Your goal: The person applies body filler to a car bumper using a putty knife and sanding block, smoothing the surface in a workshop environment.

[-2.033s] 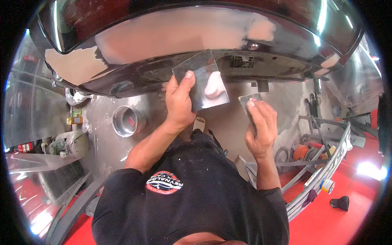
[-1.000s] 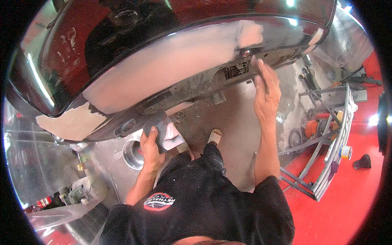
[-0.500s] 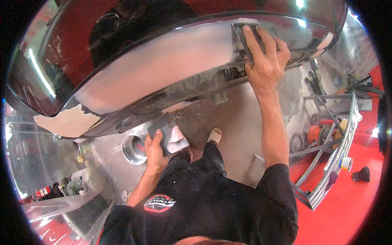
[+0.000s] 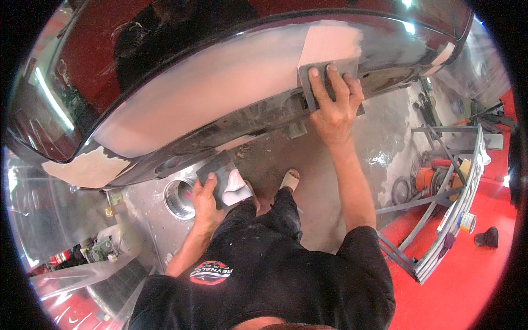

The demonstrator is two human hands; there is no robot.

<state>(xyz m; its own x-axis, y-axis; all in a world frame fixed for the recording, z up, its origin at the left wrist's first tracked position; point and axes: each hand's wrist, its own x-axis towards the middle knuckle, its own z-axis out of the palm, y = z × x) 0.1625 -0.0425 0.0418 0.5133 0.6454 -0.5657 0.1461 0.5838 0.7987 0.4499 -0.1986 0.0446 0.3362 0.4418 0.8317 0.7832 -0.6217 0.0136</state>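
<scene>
The dark red bumper of a car (image 4: 393, 77) spans the upper view, with a long smooth pinkish patch (image 4: 198, 99) and a beige one (image 4: 88, 168) at left. My right hand (image 4: 336, 107) is closed on a grey flat spreader (image 4: 349, 67), pressed against the bumper just below a brighter pink filler area (image 4: 330, 41). Lower down, my left hand (image 4: 203, 195) grips a thin dark plate (image 4: 223, 168) bearing a dollop of pale pink paste (image 4: 236, 187), held beneath the bumper.
A metal bucket (image 4: 177, 206) stands on the floor (image 4: 324, 192) beside my feet. At right are a metal frame (image 4: 423, 264), an orange-bodied machine (image 4: 423, 179), a small can (image 4: 466, 222) and a red floor area (image 4: 462, 286). Plastic sheeting (image 4: 38, 214) and machinery (image 4: 102, 250) sit at left.
My right hand rose to the bumper's right-hand patch, then moved down and left with the spreader, uncovering brighter pink there. My left hand with the plate dropped from higher up, then stayed low.
</scene>
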